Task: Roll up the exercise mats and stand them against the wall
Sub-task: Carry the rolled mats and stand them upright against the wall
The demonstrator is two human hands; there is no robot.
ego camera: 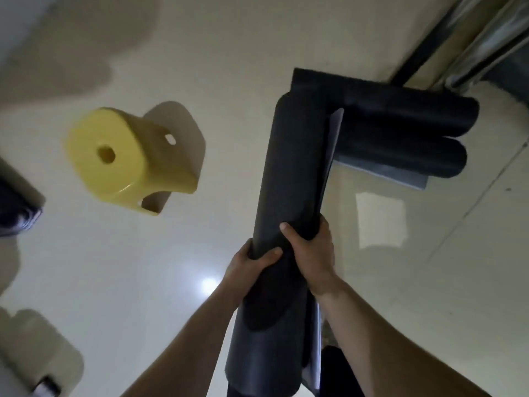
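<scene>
Forearms (183,348) rise from the bottom edge of the frame. Between them we see the near end of a rolled mat (292,173), dark grey, running up the middle of the picture. The left hand (249,265) clasps the roll from its left side, with the thumb laid across the front. The right hand (310,253) sits just above it on the right side, thumb on the front and fingers curled round behind, so both hands are clamped on the same roll, very close together. To the right of the hands a pale rectangle of light (380,219) lies on the glossy floor (229,38). A loose flap (333,144) of the mat stands off along the roll's right edge. The far end of the roll reaches the upper middle of the frame, where it overlaps two more rolled mats (406,118); we cannot tell whether it touches them. Those two lie side by side, pressed together, stretching toward the right edge, and a flat grey sheet (400,174) shows under their lower side. In the left half of the frame, well apart from the held roll, a yellow stool (126,159) stands on the floor, with a hole in the middle of its seat. In the upper right corner a dark strip (423,50) runs diagonally, with blurred shiny grey material beyond it.
</scene>
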